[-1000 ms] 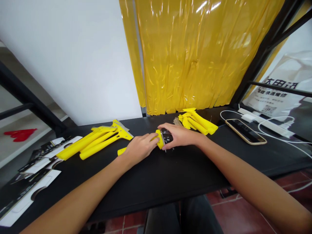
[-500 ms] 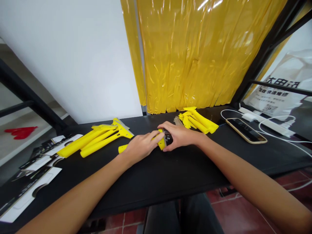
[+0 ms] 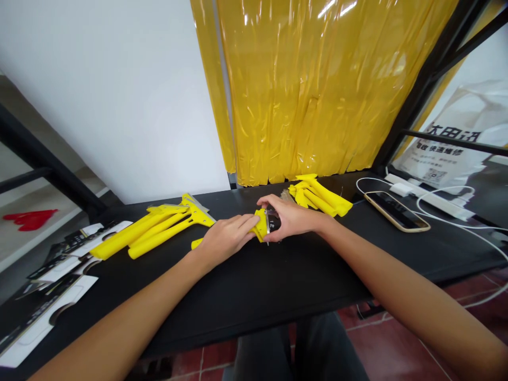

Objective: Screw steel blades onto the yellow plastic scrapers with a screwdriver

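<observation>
My left hand [image 3: 226, 236] is closed over the handle of a yellow scraper [image 3: 261, 226], whose butt end sticks out behind the palm. The scraper's head points right, with a thin metal edge along it. A small black piece with white print [image 3: 273, 220] sits against that edge. Around this piece the thumb and fingers of my right hand [image 3: 294, 217] are curled. Several yellow scrapers with metal blades [image 3: 161, 227] lie left of my hands. Behind my right hand rests a second pile of yellow scrapers [image 3: 321, 197], their heads partly hidden.
Black-and-white cardboard sleeves [image 3: 59, 312] are heaped at the table's left end. On the right lie a phone [image 3: 397, 211], white cables and a power strip [image 3: 432, 197]. A white wall panel [image 3: 119, 95] and yellow plastic strips [image 3: 309, 106] stand behind the black table [image 3: 254, 296].
The left fingers have drawn back a little, baring more of the yellow scraper head. Less of the black piece's print shows between my right thumb and fingers. The view has shifted slightly.
</observation>
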Demonstrator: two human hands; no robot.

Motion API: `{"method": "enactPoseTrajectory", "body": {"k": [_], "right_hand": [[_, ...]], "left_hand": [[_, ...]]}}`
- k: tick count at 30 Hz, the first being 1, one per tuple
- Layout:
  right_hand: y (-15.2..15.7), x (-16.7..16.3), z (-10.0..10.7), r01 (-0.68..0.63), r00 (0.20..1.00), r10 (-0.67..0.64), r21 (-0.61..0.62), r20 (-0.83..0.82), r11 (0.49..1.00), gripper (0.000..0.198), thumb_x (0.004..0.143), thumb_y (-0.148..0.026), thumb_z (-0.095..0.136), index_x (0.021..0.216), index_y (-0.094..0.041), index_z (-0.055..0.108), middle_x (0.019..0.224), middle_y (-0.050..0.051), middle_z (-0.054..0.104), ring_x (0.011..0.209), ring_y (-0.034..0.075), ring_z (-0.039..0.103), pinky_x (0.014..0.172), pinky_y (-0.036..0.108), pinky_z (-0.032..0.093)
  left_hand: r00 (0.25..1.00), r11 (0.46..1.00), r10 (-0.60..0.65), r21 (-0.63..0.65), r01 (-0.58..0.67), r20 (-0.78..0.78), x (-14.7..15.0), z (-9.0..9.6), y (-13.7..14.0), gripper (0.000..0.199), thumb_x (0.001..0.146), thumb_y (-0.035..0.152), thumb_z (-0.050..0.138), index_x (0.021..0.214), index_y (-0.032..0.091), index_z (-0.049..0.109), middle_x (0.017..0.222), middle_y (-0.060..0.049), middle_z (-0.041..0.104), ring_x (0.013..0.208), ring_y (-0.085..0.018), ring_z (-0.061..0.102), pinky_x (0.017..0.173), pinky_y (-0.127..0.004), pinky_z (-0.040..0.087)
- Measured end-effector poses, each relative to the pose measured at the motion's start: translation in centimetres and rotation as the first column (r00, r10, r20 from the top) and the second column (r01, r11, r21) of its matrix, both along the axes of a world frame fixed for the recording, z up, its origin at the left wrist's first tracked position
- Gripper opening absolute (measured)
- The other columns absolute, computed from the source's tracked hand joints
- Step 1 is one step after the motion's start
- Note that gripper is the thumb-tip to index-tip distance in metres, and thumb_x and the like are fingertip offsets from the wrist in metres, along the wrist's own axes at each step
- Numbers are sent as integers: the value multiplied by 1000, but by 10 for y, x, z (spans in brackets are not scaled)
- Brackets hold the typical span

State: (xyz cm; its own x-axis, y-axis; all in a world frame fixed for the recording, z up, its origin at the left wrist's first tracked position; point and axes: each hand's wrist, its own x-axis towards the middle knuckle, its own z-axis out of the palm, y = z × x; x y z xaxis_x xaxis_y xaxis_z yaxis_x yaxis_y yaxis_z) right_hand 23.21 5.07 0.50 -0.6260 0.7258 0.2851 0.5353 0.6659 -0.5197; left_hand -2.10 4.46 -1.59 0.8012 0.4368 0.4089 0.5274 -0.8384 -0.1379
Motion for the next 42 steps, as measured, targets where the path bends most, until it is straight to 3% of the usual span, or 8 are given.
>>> {"method": "enactPoseTrajectory", "body": {"k": [7,11,22,26,29,33,39,42], "right_hand": [[2,-1,-4,8,999,-11,-58,-49,998,92,66,-57,82,140,-24,40,134,13,53,121,28,57,102,45,47],[3,-1,-3,5,999,-8,-50,-54,999,97,65,-58,82,144,-24,37,139,14,52,127,29,55,107,45,45],[3,7,7,66,994,-66,9,82,998,103,69,-61,78,153,-25,32,139,12,58,122,32,59,102,47,47],[18,34,9,158,984,-167,116,69,981,99,70,-60,78,152,-25,36,139,13,60,122,35,60,102,49,47],[35,56,3,281,941,-312,212,128,936,99,70,-63,76,151,-18,40,145,18,54,127,39,56,106,52,45],[50,72,-11,337,893,-380,201,241,920,101,71,-62,74,153,-16,37,142,18,57,125,39,59,104,50,48],[44,64,-5,348,889,-403,251,218,903,76,81,-46,71,146,-16,48,141,18,58,124,38,59,102,51,49],[25,40,11,245,962,-267,252,56,936,53,89,-48,63,135,-23,59,129,10,67,116,28,64,100,43,50]], "left_hand": [[996,995,1,96,7,-84,-1,2,-2,23,102,23,42,112,22,63,121,-8,68,103,-20,67,80,-29,54],[997,993,30,119,-21,-67,-1,3,-1,24,102,22,41,112,21,63,122,-9,67,102,-21,67,76,-30,53],[999,1000,21,12,-22,40,-2,6,0,23,100,23,46,114,22,64,116,-9,68,98,-19,67,73,-26,53],[998,995,64,78,-66,29,-4,7,1,24,101,23,45,116,20,63,118,-10,68,99,-20,67,74,-29,54],[997,989,72,132,-71,-4,-4,6,1,23,101,23,45,116,19,62,120,-9,68,99,-20,68,73,-30,54],[999,985,45,166,-45,5,-4,5,1,21,101,22,47,117,20,61,120,-7,69,99,-19,69,72,-29,55],[999,982,48,184,-50,16,-3,6,1,21,100,21,49,116,20,62,118,-7,70,98,-19,70,70,-28,55],[999,977,43,208,-46,23,-2,7,0,22,100,20,49,118,20,62,121,-8,69,98,-19,70,72,-28,56]]}}
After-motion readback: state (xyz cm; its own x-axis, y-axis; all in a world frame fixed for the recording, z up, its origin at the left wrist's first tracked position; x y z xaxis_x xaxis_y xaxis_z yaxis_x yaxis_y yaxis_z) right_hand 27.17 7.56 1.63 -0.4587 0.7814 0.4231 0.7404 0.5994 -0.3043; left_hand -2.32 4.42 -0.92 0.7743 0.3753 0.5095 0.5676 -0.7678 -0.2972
